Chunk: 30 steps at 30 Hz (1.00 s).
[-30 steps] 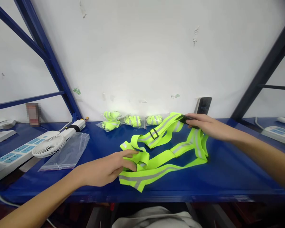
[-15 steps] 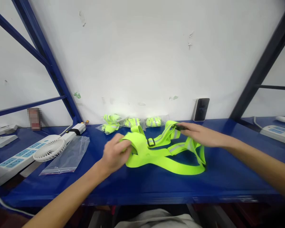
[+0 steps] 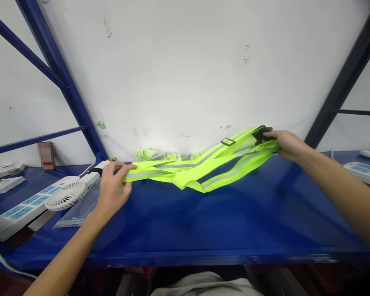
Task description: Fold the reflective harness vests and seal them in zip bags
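Observation:
A neon yellow-green reflective harness of straps (image 3: 188, 177) with grey stripes is stretched between my two hands above the blue table. My left hand (image 3: 113, 187) pinches its left end. My right hand (image 3: 286, 144) grips the right end, beside a black buckle (image 3: 261, 133). A black slider (image 3: 228, 142) sits on the upper strap, and the straps cross and twist near the middle. Behind the harness, partly covered by it, lie several bagged neon bundles (image 3: 147, 154) along the wall.
On the left of the blue table (image 3: 185, 226) are a power strip (image 3: 33, 201), a small white fan (image 3: 66, 196) and a clear plastic bag (image 3: 77, 213). Another power strip (image 3: 365, 172) lies at the right. Rack posts (image 3: 68, 90) rise on both sides.
Both hands have moved apart, the left going left and the right going up and right. The harness, loosely looped on the table before, is now lifted and drawn out lengthwise.

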Each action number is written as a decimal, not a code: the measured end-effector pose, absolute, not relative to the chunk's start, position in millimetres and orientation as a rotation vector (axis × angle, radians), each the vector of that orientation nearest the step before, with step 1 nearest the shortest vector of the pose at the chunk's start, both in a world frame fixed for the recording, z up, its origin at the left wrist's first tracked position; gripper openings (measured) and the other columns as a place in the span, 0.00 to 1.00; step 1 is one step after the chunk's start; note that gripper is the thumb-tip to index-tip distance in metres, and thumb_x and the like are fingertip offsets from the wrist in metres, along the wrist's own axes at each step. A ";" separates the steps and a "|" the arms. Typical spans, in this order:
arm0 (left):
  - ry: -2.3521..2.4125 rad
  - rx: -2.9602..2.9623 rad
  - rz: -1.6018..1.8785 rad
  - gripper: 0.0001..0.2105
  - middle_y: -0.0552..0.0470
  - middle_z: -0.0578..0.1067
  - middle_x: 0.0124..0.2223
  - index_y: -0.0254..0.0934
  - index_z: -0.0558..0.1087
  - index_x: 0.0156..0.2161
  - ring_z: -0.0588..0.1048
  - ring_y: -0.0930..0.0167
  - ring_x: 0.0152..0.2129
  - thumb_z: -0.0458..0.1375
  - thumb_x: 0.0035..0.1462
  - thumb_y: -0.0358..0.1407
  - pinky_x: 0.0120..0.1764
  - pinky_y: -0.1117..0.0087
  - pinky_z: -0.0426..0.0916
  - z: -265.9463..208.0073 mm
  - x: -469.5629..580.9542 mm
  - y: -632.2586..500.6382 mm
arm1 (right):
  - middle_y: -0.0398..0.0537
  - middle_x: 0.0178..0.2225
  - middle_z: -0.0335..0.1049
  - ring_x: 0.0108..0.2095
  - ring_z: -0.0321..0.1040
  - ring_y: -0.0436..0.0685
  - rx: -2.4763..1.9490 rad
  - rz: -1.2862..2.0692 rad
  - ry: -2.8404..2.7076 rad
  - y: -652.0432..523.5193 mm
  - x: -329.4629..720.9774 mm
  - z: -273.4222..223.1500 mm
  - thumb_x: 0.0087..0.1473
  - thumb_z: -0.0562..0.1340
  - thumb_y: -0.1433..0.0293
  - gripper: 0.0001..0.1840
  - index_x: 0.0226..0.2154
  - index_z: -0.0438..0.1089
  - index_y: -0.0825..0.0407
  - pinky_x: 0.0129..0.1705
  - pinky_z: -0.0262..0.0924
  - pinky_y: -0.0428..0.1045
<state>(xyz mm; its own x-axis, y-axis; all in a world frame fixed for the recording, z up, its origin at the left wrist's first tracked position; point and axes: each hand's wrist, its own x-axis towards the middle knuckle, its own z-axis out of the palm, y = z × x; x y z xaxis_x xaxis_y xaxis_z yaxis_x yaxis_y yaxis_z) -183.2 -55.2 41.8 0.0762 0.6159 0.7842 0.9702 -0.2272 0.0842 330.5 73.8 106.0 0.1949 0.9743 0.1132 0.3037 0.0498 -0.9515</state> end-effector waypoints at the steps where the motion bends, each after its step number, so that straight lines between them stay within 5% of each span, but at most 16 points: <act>1: -1.652 -2.020 -1.107 0.15 0.43 0.75 0.46 0.38 0.76 0.47 0.74 0.60 0.46 0.55 0.55 0.32 0.51 0.57 0.69 38.7 -180.9 -50.5 | 0.53 0.33 0.75 0.32 0.72 0.59 -1.397 0.906 -1.253 73.0 328.7 113.3 0.55 0.58 0.68 0.05 0.33 0.67 0.52 0.36 0.67 0.50; 6: -1.916 -2.707 -1.306 0.18 0.42 0.77 0.54 0.37 0.74 0.51 0.76 0.58 0.51 0.57 0.60 0.44 0.55 0.55 0.71 43.6 -171.4 -39.1 | 0.48 0.25 0.69 0.25 0.66 0.54 -1.278 1.169 -1.157 68.3 312.4 144.0 0.56 0.60 0.72 0.03 0.33 0.70 0.54 0.30 0.64 0.48; 11: -1.628 -3.278 -0.663 0.21 0.48 0.66 0.67 0.47 0.71 0.59 0.66 0.59 0.63 0.59 0.60 0.39 0.59 0.57 0.67 66.8 -166.8 -54.5 | 0.48 0.25 0.68 0.24 0.62 0.53 -1.298 1.063 -1.276 58.7 287.8 162.6 0.58 0.59 0.73 0.04 0.34 0.69 0.55 0.26 0.61 0.48; 18: -1.592 -3.071 -0.957 0.18 0.45 0.75 0.58 0.41 0.72 0.55 0.74 0.62 0.54 0.50 0.67 0.46 0.56 0.57 0.70 77.8 -103.9 -39.6 | 0.48 0.29 0.68 0.29 0.65 0.52 -1.116 0.790 -1.666 34.0 247.0 183.0 0.58 0.59 0.73 0.06 0.32 0.72 0.55 0.28 0.57 0.46; 24: -1.385 -3.029 -0.359 0.34 0.36 0.50 0.73 0.47 0.52 0.71 0.50 0.47 0.69 0.50 0.64 0.55 0.63 0.33 0.48 17.1 -42.2 -55.3 | 0.46 0.26 0.69 0.30 0.67 0.53 -1.020 0.329 -1.799 29.5 233.0 213.1 0.58 0.60 0.74 0.07 0.31 0.74 0.54 0.34 0.62 0.48; 30: -1.487 -2.780 -0.547 0.33 0.37 0.41 0.75 0.46 0.44 0.72 0.43 0.52 0.71 0.50 0.67 0.38 0.66 0.40 0.50 -7.9 -23.4 -83.9 | 0.43 0.25 0.66 0.24 0.65 0.48 -0.826 0.363 -1.427 56.6 244.3 251.6 0.59 0.59 0.79 0.06 0.33 0.71 0.58 0.33 0.65 0.49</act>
